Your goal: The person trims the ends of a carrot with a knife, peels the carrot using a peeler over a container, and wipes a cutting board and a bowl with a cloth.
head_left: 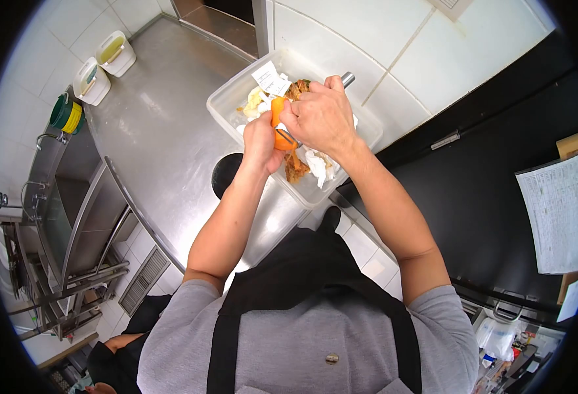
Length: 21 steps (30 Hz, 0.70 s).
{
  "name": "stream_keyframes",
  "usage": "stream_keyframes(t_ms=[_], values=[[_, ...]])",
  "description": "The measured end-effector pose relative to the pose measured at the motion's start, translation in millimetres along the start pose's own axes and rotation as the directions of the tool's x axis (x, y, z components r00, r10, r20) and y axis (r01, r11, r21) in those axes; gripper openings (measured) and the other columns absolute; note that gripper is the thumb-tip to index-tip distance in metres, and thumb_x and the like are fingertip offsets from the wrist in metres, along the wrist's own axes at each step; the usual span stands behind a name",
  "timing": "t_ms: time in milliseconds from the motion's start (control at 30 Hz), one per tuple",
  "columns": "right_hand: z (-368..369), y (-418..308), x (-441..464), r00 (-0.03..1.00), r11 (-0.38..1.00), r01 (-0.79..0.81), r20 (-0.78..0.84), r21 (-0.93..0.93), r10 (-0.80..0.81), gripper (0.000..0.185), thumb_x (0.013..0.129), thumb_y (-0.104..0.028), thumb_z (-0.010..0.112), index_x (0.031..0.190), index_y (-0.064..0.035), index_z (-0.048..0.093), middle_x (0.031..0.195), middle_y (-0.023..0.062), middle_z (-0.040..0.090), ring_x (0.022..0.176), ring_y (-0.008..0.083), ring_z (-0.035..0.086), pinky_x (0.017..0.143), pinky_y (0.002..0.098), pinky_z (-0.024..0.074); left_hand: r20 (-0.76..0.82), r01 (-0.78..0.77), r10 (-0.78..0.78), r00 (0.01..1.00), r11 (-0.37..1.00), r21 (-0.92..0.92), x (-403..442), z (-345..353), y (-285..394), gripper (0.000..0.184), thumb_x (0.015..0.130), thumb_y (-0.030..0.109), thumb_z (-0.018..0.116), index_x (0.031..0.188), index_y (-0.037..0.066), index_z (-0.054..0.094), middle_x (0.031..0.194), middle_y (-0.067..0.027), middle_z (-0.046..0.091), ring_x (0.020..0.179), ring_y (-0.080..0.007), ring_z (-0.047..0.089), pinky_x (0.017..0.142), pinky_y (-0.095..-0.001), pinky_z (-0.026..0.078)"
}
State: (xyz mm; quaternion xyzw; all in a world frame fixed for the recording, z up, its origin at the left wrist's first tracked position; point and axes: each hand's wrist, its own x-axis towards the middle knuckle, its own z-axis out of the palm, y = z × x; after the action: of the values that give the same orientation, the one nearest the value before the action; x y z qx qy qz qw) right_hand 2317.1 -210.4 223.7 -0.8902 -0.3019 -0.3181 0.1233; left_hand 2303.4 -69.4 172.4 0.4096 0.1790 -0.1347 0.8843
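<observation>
Both hands are over a translucent plastic bin [223,108] on the steel counter. My left hand [261,143] is closed around an orange carrot-like piece [278,113]. In my right hand [321,118] is a metal peeler [348,79], its handle end sticking out past the fingers and its blade frame against the lower part of the orange piece. Inside the bin lie a printed paper slip [271,79], crumpled white paper [318,167] and brown-orange scraps [295,169].
The steel counter [157,98] has two white containers [115,54] at its far left corner, beside a green-and-yellow roll [67,116]. A sink [62,203] is at left. Another person's arm [121,341] shows at lower left. A black round object [226,175] sits beside my left forearm.
</observation>
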Motion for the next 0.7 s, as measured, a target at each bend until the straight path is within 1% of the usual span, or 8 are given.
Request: stream_keyframes(t_ms=[67,133,333,400,467,567,633,700], values=[[1,1,0,1.0,1.0,0.008,-0.007,0.008,-0.008,0.034,0.085,-0.021,0.065,0.054,-0.0064,0.068,0.053,0.0066,0.061,0.062,0.0226,0.054,0.077,0.0409,0.0396,-0.004,0.008,-0.008,1.0,1.0,-0.008,-1,1,0,0.035,0.107,0.023,0.043,0.127,-0.003,0.053,0.112,-0.0151,0.064,0.09,-0.0246,0.069,0.069,-0.0432,0.059],[1,0,0,1.0,1.0,0.015,0.0,0.02,-0.015,0.034,0.085,-0.021,0.065,0.054,-0.0067,0.068,0.053,0.006,0.061,0.062,0.0223,0.053,0.077,0.0406,0.0394,-0.015,0.041,-0.041,0.999,0.999,-0.011,-3,-1,0,0.035,0.107,0.023,0.043,0.128,-0.004,0.052,0.113,-0.0162,0.064,0.092,-0.0265,0.069,0.069,-0.0461,0.059],[1,-1,1,0.999,0.999,0.04,0.034,0.019,-0.041,0.035,0.085,-0.021,0.064,0.053,-0.0078,0.067,0.052,0.0045,0.06,0.062,0.0216,0.052,0.076,0.0396,0.0385,-0.011,0.047,-0.046,0.999,0.999,0.025,-7,0,2,0.036,0.107,0.021,0.041,0.129,-0.006,0.05,0.117,-0.019,0.062,0.097,-0.0301,0.068,0.073,-0.052,0.059],[2,1,3,0.999,0.999,0.034,0.036,0.036,-0.035,0.035,0.085,-0.021,0.063,0.052,-0.0077,0.067,0.052,0.0048,0.06,0.061,0.0218,0.052,0.076,0.0394,0.0383,0.004,0.049,-0.05,0.999,0.997,0.055,-12,3,6,0.036,0.106,0.021,0.041,0.129,-0.006,0.051,0.117,-0.0193,0.062,0.097,-0.03,0.068,0.074,-0.0513,0.058],[5,4,5,0.998,0.996,-0.015,0.067,0.084,0.01,0.036,0.085,-0.021,0.062,0.052,-0.007,0.066,0.052,0.0056,0.06,0.059,0.0226,0.052,0.076,0.0393,0.0378,0.019,0.053,-0.055,0.998,0.995,0.087,-12,2,8,0.037,0.106,0.02,0.04,0.129,-0.006,0.051,0.117,-0.0195,0.061,0.097,-0.0299,0.068,0.075,-0.0506,0.058],[9,4,6,0.997,0.994,-0.022,0.079,0.106,0.014,0.037,0.086,-0.021,0.06,0.052,-0.0062,0.066,0.052,0.0062,0.06,0.058,0.0234,0.053,0.076,0.0402,0.0376,0.071,0.003,-0.011,0.997,0.993,0.114,-10,1,11,0.037,0.106,0.019,0.04,0.128,-0.007,0.052,0.117,-0.0197,0.062,0.098,-0.0293,0.068,0.076,-0.0484,0.058],[12,5,6,0.996,0.992,-0.025,0.083,0.121,0.015,0.038,0.086,-0.022,0.06,0.052,-0.0061,0.065,0.052,0.0061,0.06,0.058,0.0237,0.053,0.077,0.0406,0.0376,0.05,-0.004,-0.002,0.999,0.994,0.107,-12,4,14,0.031,0.105,0.019,0.042,0.115,-0.006,0.058,0.101,-0.0164,0.063,0.084,-0.0269,0.066,0.067,-0.0473,0.057],[16,8,6,0.996,0.99,-0.025,0.088,0.137,0.013,0.039,0.086,-0.022,0.059,0.052,-0.006,0.065,0.053,0.006,0.06,0.059,0.0241,0.054,0.077,0.0411,0.0376,0.07,0.011,-0.019,0.997,0.994,0.106,-9,0,13,0.031,0.105,0.018,0.042,0.115,-0.007,0.057,0.101,-0.0166,0.063,0.083,-0.0269,0.066,0.066,-0.0464,0.057]])
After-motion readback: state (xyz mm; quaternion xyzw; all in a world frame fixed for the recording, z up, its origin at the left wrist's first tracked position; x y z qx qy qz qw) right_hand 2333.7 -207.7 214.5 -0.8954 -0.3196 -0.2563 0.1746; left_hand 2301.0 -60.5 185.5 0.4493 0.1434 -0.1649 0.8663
